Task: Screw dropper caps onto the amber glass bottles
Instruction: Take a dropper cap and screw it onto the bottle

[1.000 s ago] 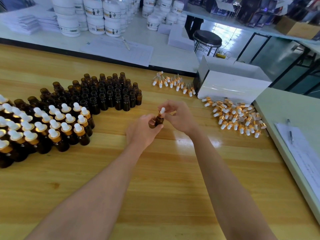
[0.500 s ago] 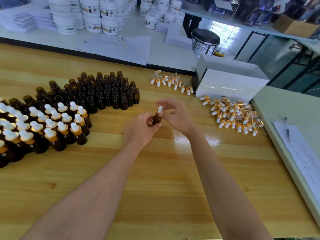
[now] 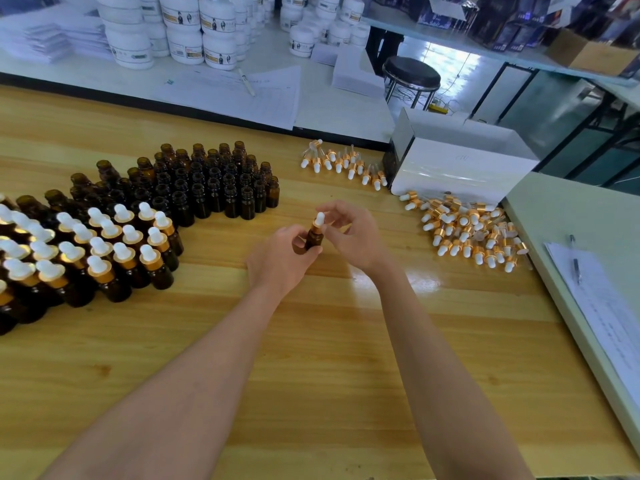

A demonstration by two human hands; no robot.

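My left hand [image 3: 282, 259] grips a small amber bottle [image 3: 313, 239] above the middle of the wooden table [image 3: 311, 358]. A gold dropper cap with a white bulb [image 3: 318, 220] sits on its neck, and the fingers of my right hand [image 3: 353, 233] curl round that cap. Several uncapped amber bottles [image 3: 214, 185] stand in rows to the left. In front of them stand several capped bottles [image 3: 93, 251]. A heap of loose dropper caps [image 3: 467, 230] lies to the right, and a smaller row of caps [image 3: 343, 164] lies at the back.
A white box [image 3: 457, 164] stands behind the cap heap. A pale green side table [image 3: 571, 220] on the right carries papers and a pen [image 3: 575, 259]. White jars [image 3: 194, 29] and papers fill the far bench. A black stool [image 3: 412, 74] stands beyond.
The bottle and both hands stay at the same spot over the table. My right fingers have shifted slightly on the cap. The view has drifted a little.
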